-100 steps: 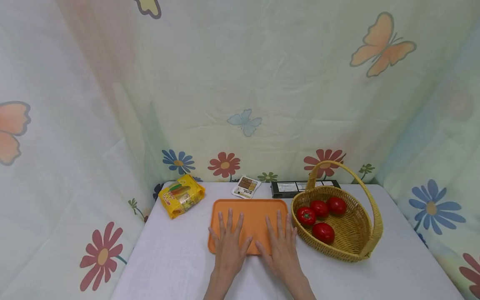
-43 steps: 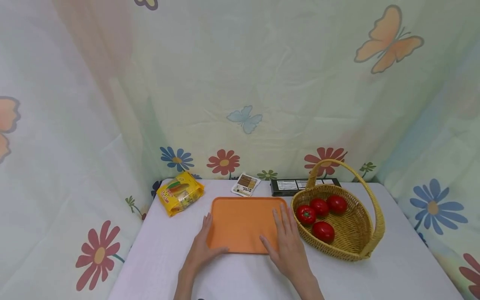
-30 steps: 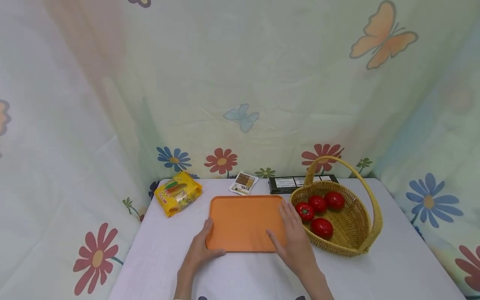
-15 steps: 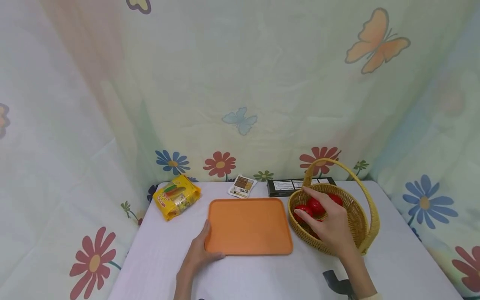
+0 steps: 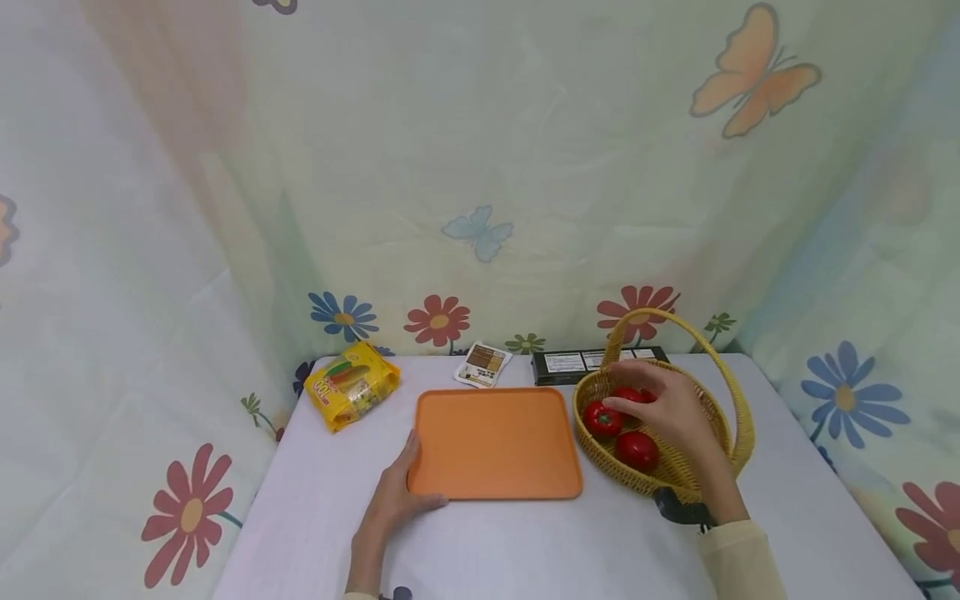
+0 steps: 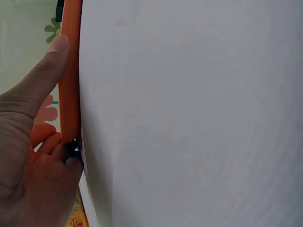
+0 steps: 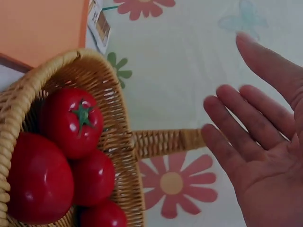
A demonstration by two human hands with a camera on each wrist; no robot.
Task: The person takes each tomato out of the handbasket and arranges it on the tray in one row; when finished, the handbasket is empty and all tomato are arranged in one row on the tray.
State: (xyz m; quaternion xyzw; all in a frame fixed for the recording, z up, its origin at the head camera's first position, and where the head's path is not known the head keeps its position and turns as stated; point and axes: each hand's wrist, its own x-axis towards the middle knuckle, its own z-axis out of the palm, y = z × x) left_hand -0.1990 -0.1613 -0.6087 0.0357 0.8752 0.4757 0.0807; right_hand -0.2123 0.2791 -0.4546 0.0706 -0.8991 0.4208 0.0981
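At right of centre in the head view, four red tomatoes lie in a wicker basket. One, the tomato with a green calyx, rests against the basket's left side; a smooth tomato lies below it in the frame, and the other two are partly covered by the right hand. That hand is poised over the basket from the lower right, thumb and fingers parted and gripping nothing. In the right wrist view all four tomatoes are grouped at lower left, while the hand, at right, shows its palm with fingers relaxed. The basket's arched handle rises behind the hand and comes down on its right.

At the centre of the head view, just left of the basket, an orange tray lies flat. The left hand meets its lower-left corner: the thumb extends along the lower edge and the fingers along the left, spread against the tray rather than closed. The left wrist view shows this thumb straight on the orange side wall.

Beyond the tray, a yellow packet lies at upper left, a small brown-and-white sachet above the tray, and a black box with white labels partly behind the basket. All stand on a white-covered table, before a pale curtain printed with flowers and butterflies. A cream sleeve enters at lower right.
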